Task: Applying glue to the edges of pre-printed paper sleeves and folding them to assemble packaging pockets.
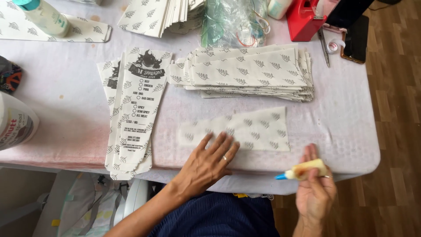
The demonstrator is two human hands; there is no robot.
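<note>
My left hand lies flat, fingers spread, on the near edge of a single white paper sleeve with a grey leaf pattern, which lies across the table in front of me. My right hand is off the table's front edge and grips a small yellowish glue tube with a blue nozzle that points left. A thick stack of the same patterned sleeves sits just behind the single one. To the left lies a small pile of printed sleeves, face up, with black print.
The table's white cloth carries a white bottle with a teal cap, another pile of sleeves, a clear plastic bag, a red tape dispenser, scissors, a phone and a white jar. Wooden floor lies to the right.
</note>
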